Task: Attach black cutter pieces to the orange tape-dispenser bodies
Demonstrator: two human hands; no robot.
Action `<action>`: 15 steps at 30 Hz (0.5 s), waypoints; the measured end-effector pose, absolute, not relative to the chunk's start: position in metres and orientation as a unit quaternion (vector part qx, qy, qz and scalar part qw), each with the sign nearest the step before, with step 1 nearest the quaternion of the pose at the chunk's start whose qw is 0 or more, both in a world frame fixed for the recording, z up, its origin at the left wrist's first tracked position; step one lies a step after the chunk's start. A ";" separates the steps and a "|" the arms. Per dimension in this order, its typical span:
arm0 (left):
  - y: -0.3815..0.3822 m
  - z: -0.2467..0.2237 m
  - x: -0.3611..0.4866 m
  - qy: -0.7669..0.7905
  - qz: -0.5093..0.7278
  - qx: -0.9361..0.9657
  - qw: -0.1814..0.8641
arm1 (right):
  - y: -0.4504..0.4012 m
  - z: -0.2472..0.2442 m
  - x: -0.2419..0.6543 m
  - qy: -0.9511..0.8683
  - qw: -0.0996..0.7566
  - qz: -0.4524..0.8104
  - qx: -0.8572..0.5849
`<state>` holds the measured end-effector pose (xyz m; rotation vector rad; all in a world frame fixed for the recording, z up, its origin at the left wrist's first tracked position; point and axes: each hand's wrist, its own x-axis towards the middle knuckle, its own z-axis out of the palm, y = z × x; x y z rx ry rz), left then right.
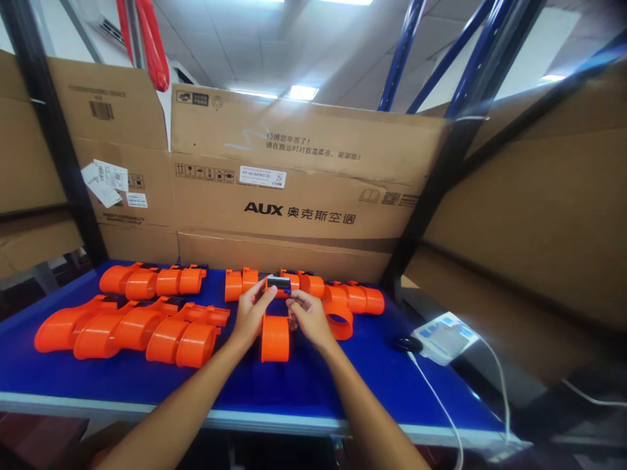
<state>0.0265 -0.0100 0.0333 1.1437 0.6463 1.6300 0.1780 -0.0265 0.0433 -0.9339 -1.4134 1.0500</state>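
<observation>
Near the middle of the blue table, my left hand (255, 305) pinches the left end of a small black part (279, 282) with a pale toothed upper edge. My right hand (307, 314) is at the right end of that part, fingers bent and pressed together; what its fingertips hold is too small to tell. Directly below the black part, between my hands, is an orange cylinder (275, 339); whether the two are joined is not clear. Behind my hands runs a row of orange ring-shaped pieces (235, 285), and an orange ring (340, 321) lies right of my right hand.
Two rows of orange pieces, back (141, 285) and front (98, 334), cover the left side of the blue table (235, 391). A cardboard wall (210, 215) stands behind. At the right are a black round object (407, 343), a white device (445, 337) and white cables.
</observation>
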 end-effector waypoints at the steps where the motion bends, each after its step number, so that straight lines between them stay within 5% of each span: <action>1: -0.010 0.033 0.026 0.268 0.675 0.471 0.501 | -0.027 0.043 0.177 -0.601 0.538 0.439 -0.396; 15: -0.016 0.040 0.024 0.278 0.672 0.447 0.522 | -0.025 0.040 0.179 -0.661 0.530 0.329 -0.417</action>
